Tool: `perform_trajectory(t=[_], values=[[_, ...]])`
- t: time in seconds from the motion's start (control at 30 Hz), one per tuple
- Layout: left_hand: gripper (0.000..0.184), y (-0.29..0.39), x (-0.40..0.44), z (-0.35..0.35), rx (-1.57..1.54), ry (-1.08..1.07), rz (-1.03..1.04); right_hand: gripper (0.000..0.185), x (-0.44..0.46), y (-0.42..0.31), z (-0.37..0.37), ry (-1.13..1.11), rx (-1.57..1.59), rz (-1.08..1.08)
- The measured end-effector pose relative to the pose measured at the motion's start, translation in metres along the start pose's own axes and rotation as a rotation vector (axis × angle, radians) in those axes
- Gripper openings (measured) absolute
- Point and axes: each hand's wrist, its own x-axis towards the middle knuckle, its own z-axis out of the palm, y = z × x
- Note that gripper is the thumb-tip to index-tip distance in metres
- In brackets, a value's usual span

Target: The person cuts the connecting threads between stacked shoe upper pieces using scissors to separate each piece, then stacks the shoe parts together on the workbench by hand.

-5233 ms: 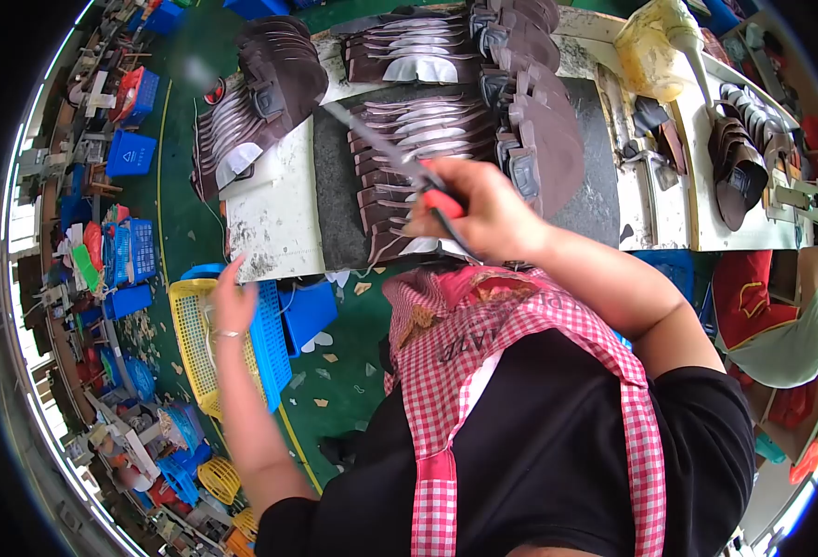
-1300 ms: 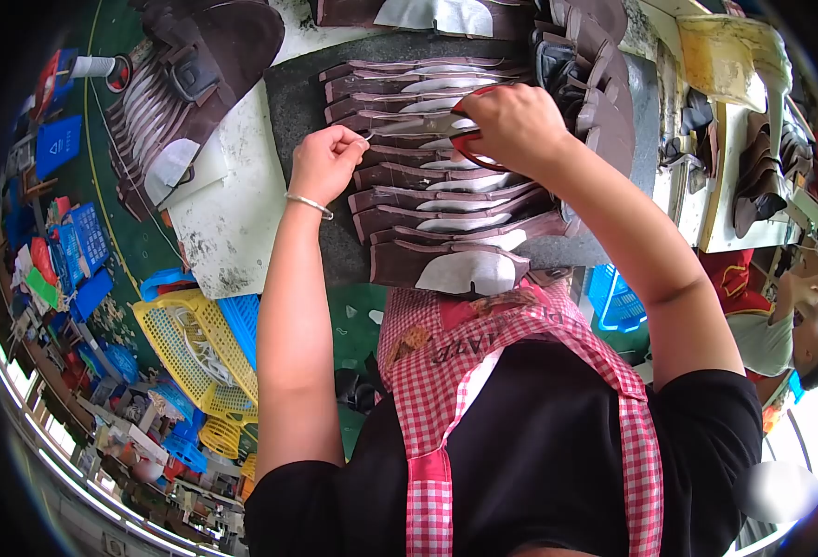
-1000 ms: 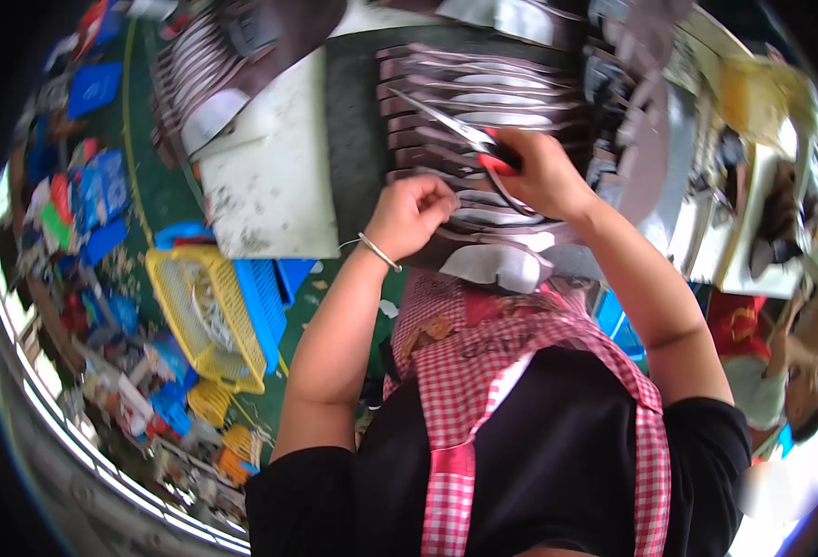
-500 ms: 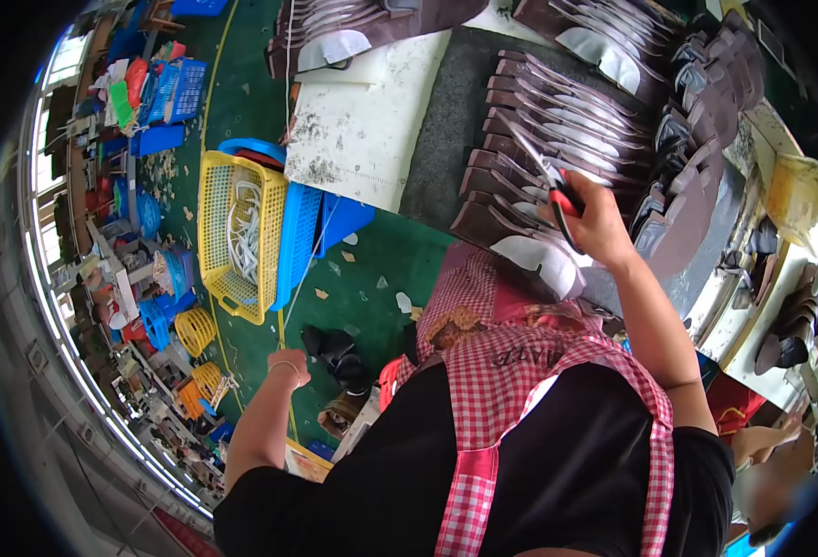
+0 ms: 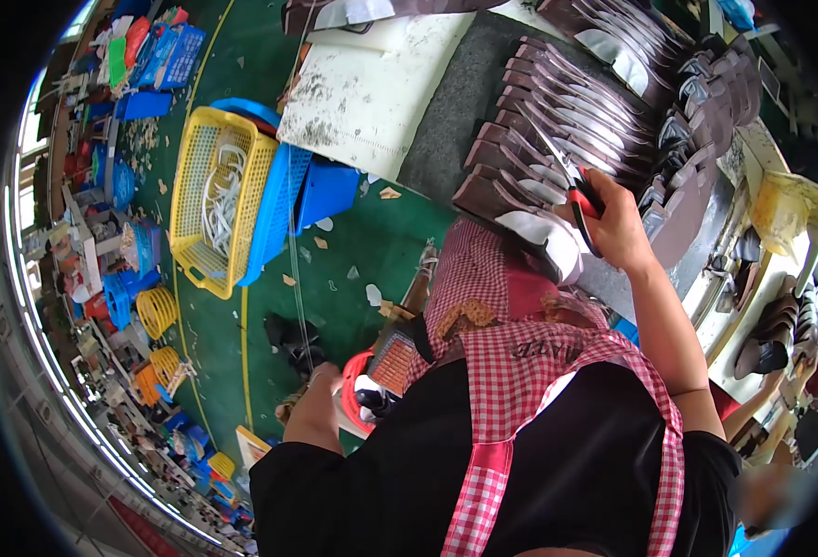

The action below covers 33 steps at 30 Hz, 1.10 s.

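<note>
My right hand [image 5: 613, 221] is wrapped round the red and black handles of a pair of scissors [image 5: 562, 165]. The blades point up and left, over a fanned row of brown pieces with silvery white patches [image 5: 567, 116] on a dark mat [image 5: 441, 121]. My left hand [image 5: 324, 379] is low at the left, below the table's height, beside a red round container [image 5: 358, 385]. A thin pale thread [image 5: 295, 288] runs down to it. Its fingers are mostly hidden.
A yellow basket [image 5: 179, 204] with white strips stands left of the table, against a blue basket [image 5: 274, 218]. More brown pieces [image 5: 618, 51] lie at the back. A yellowed container [image 5: 780, 213] stands at the right. Part of another person [image 5: 766, 418] shows at the lower right.
My left hand has gone from the brown pieces down to the lower left. My right hand still holds the scissors and is further right in view. The view has turned.
</note>
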Motion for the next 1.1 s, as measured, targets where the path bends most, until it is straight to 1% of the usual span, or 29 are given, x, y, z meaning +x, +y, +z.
perform_trajectory(t=[0.03,0.07,0.1,0.13,0.17,0.2,0.23,0.27,0.3,0.37,0.4,0.47,0.5,0.53,0.57,0.6,0.63,0.67,0.7,0.73,0.77,0.8,0.83,0.87,0.9,0.93,1.0,1.07,1.1], values=[[0.03,-0.006,-0.015,0.017,-0.16,0.117,-0.163,0.034,0.0,-0.003,0.002,-0.015,-0.006,-0.009],[0.03,0.006,-0.066,0.0,-0.353,0.211,-0.384,0.034,-0.003,-0.007,0.006,-0.029,-0.007,-0.017],[0.032,-0.01,-0.058,0.021,-0.405,0.193,-0.383,0.032,-0.006,-0.021,0.007,-0.036,-0.039,-0.042],[0.032,-0.033,-0.036,0.052,-0.33,0.181,-0.293,0.032,-0.009,-0.022,0.015,-0.011,-0.06,-0.089],[0.033,-0.044,-0.043,0.071,-0.395,0.152,-0.407,0.032,-0.014,-0.018,0.024,0.011,-0.079,-0.132],[0.031,-0.065,-0.034,0.106,-0.44,0.205,-0.445,0.032,-0.013,-0.02,0.026,0.044,-0.101,-0.19],[0.029,-0.094,-0.022,0.163,-0.505,0.311,-0.461,0.033,-0.016,-0.028,0.025,0.032,-0.108,-0.243],[0.029,-0.125,-0.01,0.225,-0.57,0.47,-0.456,0.034,-0.018,-0.031,0.024,-0.022,-0.116,-0.216],[0.03,-0.145,-0.009,0.272,-0.604,0.677,-0.433,0.037,-0.02,-0.034,0.024,-0.032,-0.104,-0.198],[0.027,-0.159,-0.069,0.27,-0.701,0.425,-0.594,0.038,-0.026,-0.039,0.024,-0.046,-0.091,-0.182],[0.026,-0.164,-0.097,0.266,-0.745,0.346,-0.641,0.038,-0.028,-0.042,0.023,-0.046,-0.088,-0.189],[0.024,-0.18,-0.142,0.261,-0.872,0.277,-0.674,0.035,-0.03,-0.045,0.02,-0.033,-0.076,-0.186],[0.022,-0.187,-0.158,0.254,-0.971,0.284,-0.647,0.035,-0.03,-0.041,0.021,-0.004,-0.036,-0.203],[0.021,-0.192,-0.17,0.241,-1.083,0.302,-0.6,0.036,-0.029,-0.034,0.023,0.023,0.005,-0.218],[0.02,-0.195,-0.176,0.22,-1.227,0.347,-0.505,0.038,-0.027,-0.028,0.022,0.049,-0.01,-0.269],[0.019,-0.187,-0.174,0.177,-1.333,0.417,-0.332,0.039,-0.028,-0.033,0.016,0.025,-0.026,-0.222],[0.018,-0.168,-0.175,0.125,-1.393,0.456,-0.179,0.039,-0.026,-0.03,0.015,0.051,0.003,-0.204],[0.016,-0.129,-0.181,0.046,-1.099,0.434,-0.262,0.038,-0.026,-0.025,0.013,0.072,0.03,-0.182],[0.02,-0.066,-0.222,-0.046,-0.962,0.509,-0.08,0.036,-0.026,-0.026,0.008,0.063,0.025,-0.15],[0.017,-0.025,-0.233,-0.105,-1.107,0.507,0.154,0.035,-0.026,-0.029,0.001,0.057,0.019,-0.121],[0.015,0.009,-0.249,-0.161,-1.163,0.449,0.414,0.033,-0.024,-0.03,-0.005,0.055,0.014,-0.09],[0.013,0.051,-0.273,-0.214,-1.09,0.466,0.704,0.033,-0.023,-0.029,-0.009,0.049,0.063,-0.084],[0.012,0.086,-0.297,-0.259,-1.119,0.348,0.898,0.033,-0.023,-0.026,-0.013,0.043,0.111,-0.072],[0.011,0.123,-0.318,-0.295,-1.065,0.307,1.106,0.033,-0.022,-0.024,-0.017,0.038,0.157,-0.058],[0.011,0.158,-0.331,-0.323,-1.034,0.333,1.18,0.032,-0.022,-0.026,-0.018,0.069,0.325,-0.073],[0.011,0.192,-0.334,-0.346,-1.002,0.351,1.26,0.03,-0.021,-0.02,-0.02,0.043,0.423,-0.006],[0.012,0.251,-0.319,-0.385,-0.956,0.439,1.26,0.023,-0.021,-0.026,-0.03,0.029,0.84,0.102],[0.011,0.295,-0.294,-0.413,-0.919,0.556,1.331,0.022,-0.018,-0.017,-0.042,0.077,0.895,0.158],[0.01,0.311,-0.292,-0.423,-0.938,0.538,1.318,0.026,-0.016,-0.005,-0.044,0.121,0.878,0.135]])
